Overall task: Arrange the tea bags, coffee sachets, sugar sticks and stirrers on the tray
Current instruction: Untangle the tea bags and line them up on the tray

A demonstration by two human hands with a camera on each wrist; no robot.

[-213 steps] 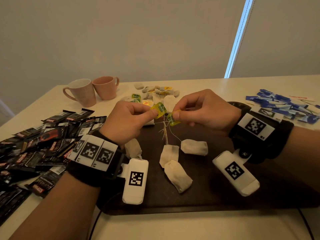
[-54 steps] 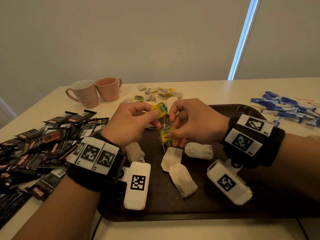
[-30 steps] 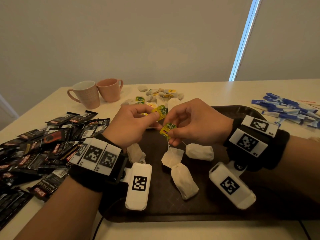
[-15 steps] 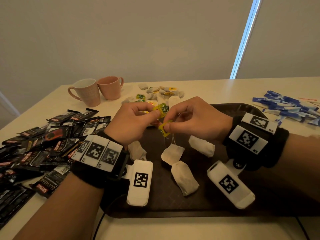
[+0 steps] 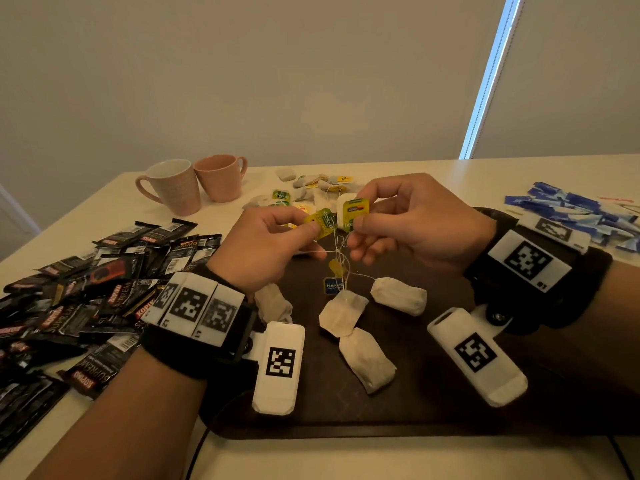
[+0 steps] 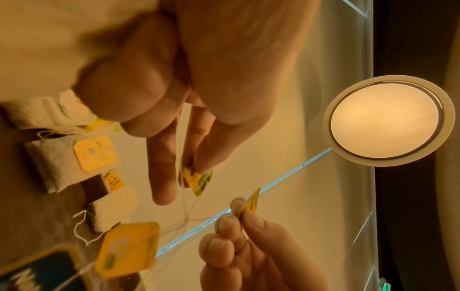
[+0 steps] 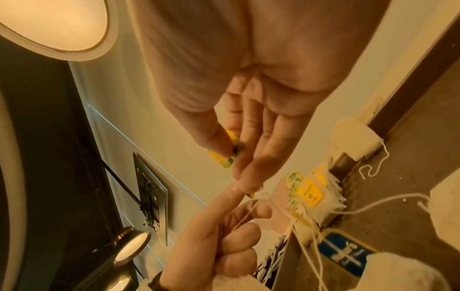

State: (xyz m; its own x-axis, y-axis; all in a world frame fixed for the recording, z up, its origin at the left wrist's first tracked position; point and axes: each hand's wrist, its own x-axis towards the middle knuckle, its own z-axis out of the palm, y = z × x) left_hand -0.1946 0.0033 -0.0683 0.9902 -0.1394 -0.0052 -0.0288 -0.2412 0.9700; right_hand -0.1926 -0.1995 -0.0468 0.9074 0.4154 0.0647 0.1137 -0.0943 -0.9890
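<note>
Both hands are raised above the dark tray [image 5: 433,403], close together but not touching in the head view. The left hand [image 5: 266,251] pinches a yellow-green tea tag [image 5: 322,221] between thumb and forefinger, its other fingers curled under. The right hand [image 5: 419,223] pinches a second tag [image 5: 354,212], yellow with a green band at the top, between thumb and forefinger, while its lower fingers are loosely curled. Thin white strings [image 5: 341,252] run down from the two tags and cross in a tangle between the hands. Below the tangle hang a small yellow tag [image 5: 335,266] and a blue tag [image 5: 333,286].

Four tea bags lie on the tray: one [image 5: 343,311] just under the strings, one [image 5: 367,358] touching it on the near side, one [image 5: 398,295] to the right, and one [image 5: 273,303] partly hidden behind the left wrist. A loose heap of further tea bags [image 5: 311,192] sits on the tabletop [image 5: 346,459] beyond the tray. A pile of black coffee sachets [image 5: 93,292] covers the tabletop on the left, and blue sugar sticks [image 5: 581,213] are heaped at the far right, off the tray. Two pink mugs [image 5: 194,185] stand side by side at the back left.
</note>
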